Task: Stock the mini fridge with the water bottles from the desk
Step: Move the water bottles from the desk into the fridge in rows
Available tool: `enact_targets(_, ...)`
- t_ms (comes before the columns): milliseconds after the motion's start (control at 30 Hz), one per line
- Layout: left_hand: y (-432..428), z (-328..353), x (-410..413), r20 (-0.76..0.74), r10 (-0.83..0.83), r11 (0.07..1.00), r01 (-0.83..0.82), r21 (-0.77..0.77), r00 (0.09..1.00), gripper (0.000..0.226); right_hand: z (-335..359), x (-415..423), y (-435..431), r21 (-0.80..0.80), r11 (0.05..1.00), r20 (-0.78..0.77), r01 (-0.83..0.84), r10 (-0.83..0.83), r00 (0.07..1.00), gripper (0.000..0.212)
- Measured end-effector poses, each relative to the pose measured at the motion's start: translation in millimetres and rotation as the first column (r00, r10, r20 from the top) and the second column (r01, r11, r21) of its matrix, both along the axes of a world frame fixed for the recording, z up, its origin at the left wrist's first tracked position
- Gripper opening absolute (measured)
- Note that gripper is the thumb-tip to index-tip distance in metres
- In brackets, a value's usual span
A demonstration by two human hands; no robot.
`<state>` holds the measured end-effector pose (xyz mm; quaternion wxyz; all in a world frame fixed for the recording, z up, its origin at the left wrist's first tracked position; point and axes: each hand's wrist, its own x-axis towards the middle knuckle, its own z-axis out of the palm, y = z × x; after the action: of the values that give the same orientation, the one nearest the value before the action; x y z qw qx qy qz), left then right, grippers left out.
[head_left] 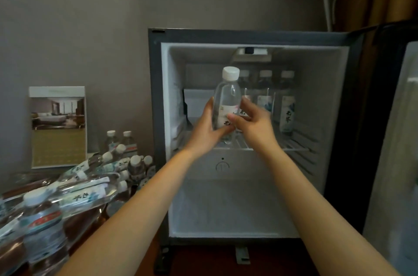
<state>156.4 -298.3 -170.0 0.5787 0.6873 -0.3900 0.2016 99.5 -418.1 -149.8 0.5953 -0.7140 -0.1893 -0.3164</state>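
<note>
Presently: one clear water bottle (227, 99), white cap, upright, at the mouth of the open mini fridge (156, 95), over the front of its wire shelf (296, 148). The left hand (207, 127) grips its lower body from 9 o'clock. The right hand (251, 122) has its fingers (246, 106) curled round the label from 3 o'clock. Three shelved bottles (264, 92) stand behind, toward 2 o'clock. Remaining bottles (90, 176) lie heaped on the table (81, 223), 8 o'clock of the fridge, beside a room photo card (58, 126).

I record the fridge (248, 37) open, three bottles (265, 92) upright at its shelf's (294, 148) back right. One clear, white-capped bottle (227, 95) held upright at the shelf front; other bottles (90, 194) heaped on the desk (78, 225).
</note>
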Motion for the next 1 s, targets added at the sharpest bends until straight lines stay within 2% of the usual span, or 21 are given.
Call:
enact_targets(233,-7.6,0.0,28.7,-0.110,0.070,0.997,-0.071,-0.009,0.991,0.063,2.2,37.6,1.6,-0.038,0.991,-0.016,0.131,-0.132,0.991,0.044)
enact_targets(400,-15.7,-0.7,38.0,-0.081,0.144,0.989,-0.142,0.032,0.986,0.057,-5.5,49.8,1.9,-0.039,0.976,-0.016,0.212,-0.213,0.977,0.040)
enact_targets(500,-17.4,1.1,42.7,-0.080,0.171,0.984,-0.168,0.052,0.982,0.058,-7.2,53.3,-1.4,-0.112,0.960,-0.004,0.258,-0.260,0.966,0.047)
enact_targets(833,-19.6,1.0,60.2,-0.155,0.290,0.949,-0.263,0.173,0.944,0.052,-13.9,60.5,-3.9,-0.259,0.930,-0.146,0.262,-0.305,0.941,0.047)
enact_targets(1000,-20.6,2.6,59.3,-0.186,0.332,0.934,-0.293,0.206,0.925,0.057,-15.1,60.8,-3.4,-0.211,0.936,-0.166,0.281,-0.317,0.934,0.049)
